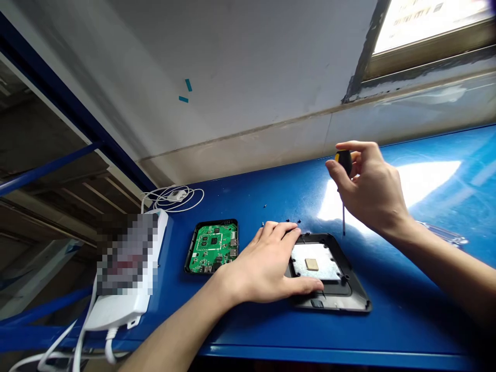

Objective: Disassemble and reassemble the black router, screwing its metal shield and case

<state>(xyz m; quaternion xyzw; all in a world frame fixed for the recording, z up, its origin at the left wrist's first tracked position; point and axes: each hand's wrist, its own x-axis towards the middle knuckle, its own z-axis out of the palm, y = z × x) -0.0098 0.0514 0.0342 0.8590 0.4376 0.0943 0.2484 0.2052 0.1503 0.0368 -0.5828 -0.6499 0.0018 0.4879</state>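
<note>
My right hand (370, 181) grips the black and yellow handle of a screwdriver (343, 219), its thin shaft pointing down beyond the far right corner of a black plastic cover. That cover (358, 294) lies inside up on the blue table, with a silvery metal plate (325, 257) and a small beige pad (311, 264) in it. Across the cover's left side rests my left hand (267, 263), fingers stretched out and thumb over the near part. To its left sits a black case half (188, 263) holding a green circuit board (214, 243).
Several tiny screws (299, 221) lie beyond my left hand. A white power strip (116, 310), partly blurred out, stands at the left with a coiled white cable (194, 206) behind it. A clear plastic item (445, 235) lies beneath my right forearm. A wall (240, 88) bounds the table's far side.
</note>
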